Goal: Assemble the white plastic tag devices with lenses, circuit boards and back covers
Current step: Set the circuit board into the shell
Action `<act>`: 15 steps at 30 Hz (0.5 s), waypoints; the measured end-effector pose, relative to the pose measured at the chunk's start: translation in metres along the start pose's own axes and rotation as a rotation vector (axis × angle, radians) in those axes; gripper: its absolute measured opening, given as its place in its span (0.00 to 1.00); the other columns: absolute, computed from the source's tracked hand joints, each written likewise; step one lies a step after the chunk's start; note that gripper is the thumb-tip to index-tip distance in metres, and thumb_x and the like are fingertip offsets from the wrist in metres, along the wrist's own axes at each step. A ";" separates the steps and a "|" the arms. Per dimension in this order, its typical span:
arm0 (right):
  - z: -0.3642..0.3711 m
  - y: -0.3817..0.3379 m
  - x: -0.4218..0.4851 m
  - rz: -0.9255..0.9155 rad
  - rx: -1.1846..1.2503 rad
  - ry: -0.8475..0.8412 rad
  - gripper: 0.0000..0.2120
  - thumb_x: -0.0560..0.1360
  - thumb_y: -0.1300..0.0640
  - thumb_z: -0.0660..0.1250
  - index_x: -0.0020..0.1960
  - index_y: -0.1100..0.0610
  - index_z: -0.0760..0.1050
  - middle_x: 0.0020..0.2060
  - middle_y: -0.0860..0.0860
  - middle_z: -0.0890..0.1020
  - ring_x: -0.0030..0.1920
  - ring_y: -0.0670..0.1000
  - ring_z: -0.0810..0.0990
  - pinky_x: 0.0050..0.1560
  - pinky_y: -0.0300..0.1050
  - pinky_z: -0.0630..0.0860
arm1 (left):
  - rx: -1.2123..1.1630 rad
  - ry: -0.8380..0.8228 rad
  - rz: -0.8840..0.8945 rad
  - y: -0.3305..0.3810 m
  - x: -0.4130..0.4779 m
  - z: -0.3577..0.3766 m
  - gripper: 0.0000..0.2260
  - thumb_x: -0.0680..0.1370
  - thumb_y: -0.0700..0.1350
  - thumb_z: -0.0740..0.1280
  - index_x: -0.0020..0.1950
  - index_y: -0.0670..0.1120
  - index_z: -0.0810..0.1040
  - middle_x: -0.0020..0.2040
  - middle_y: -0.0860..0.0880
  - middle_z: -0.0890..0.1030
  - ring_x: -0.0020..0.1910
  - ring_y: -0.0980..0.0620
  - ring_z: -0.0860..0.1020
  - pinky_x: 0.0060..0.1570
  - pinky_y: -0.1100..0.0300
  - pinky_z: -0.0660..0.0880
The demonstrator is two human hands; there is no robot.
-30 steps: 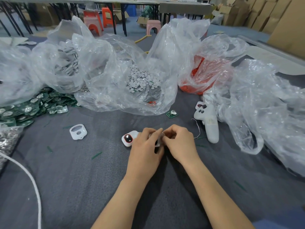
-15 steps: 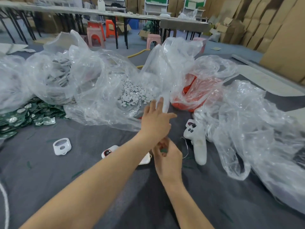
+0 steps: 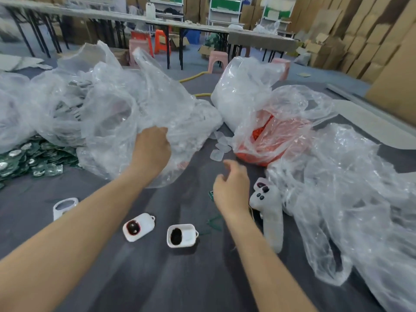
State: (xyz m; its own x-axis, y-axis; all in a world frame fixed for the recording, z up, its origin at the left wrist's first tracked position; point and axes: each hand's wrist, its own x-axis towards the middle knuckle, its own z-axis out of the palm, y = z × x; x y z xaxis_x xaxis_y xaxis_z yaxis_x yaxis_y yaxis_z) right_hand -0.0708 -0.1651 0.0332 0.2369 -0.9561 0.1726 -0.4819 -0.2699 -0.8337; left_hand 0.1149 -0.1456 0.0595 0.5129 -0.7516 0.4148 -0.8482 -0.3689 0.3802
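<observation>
Two white tag shells (image 3: 139,226) lie on the table (image 3: 157,278) between the forearms. Left hand (image 3: 151,152) grips the clear bag (image 3: 157,104); right hand (image 3: 231,188) hovers loosely curled, empty. Shells look light, rigid and slick: pinch the side walls.

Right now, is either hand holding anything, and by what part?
The left hand grips the clear plastic bag by its front fold; the right hand holds nothing.

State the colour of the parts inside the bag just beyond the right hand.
The parts are orange-red, showing through clear plastic; head view.
</observation>
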 end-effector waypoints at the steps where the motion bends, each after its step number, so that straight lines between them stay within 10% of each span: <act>1: 0.006 -0.002 0.022 -0.010 -0.091 -0.061 0.23 0.76 0.64 0.61 0.71 0.60 0.66 0.68 0.56 0.67 0.68 0.55 0.67 0.64 0.36 0.62 | -0.028 0.009 0.005 0.001 -0.001 -0.002 0.12 0.74 0.32 0.58 0.51 0.33 0.78 0.48 0.34 0.80 0.49 0.34 0.77 0.52 0.44 0.73; 6: 0.042 0.016 0.106 -0.018 -0.489 -0.188 0.45 0.76 0.44 0.66 0.78 0.59 0.41 0.78 0.55 0.44 0.77 0.56 0.44 0.76 0.49 0.48 | -0.097 0.071 0.051 0.002 -0.007 -0.005 0.08 0.73 0.31 0.57 0.34 0.39 0.68 0.33 0.40 0.73 0.36 0.38 0.73 0.37 0.53 0.60; 15: 0.076 0.036 0.183 -0.217 -0.607 -0.050 0.38 0.75 0.37 0.61 0.76 0.59 0.56 0.75 0.56 0.61 0.74 0.56 0.59 0.74 0.52 0.56 | -0.227 0.121 0.015 -0.002 -0.012 -0.008 0.18 0.75 0.31 0.58 0.30 0.49 0.62 0.28 0.50 0.65 0.30 0.50 0.65 0.33 0.59 0.57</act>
State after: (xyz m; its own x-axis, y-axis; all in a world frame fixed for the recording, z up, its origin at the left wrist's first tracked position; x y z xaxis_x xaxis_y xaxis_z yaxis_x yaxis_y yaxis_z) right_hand 0.0192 -0.3408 -0.0054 0.4146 -0.8700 0.2667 -0.8066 -0.4871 -0.3349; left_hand 0.1112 -0.1315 0.0599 0.5238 -0.6805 0.5124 -0.8113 -0.2152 0.5435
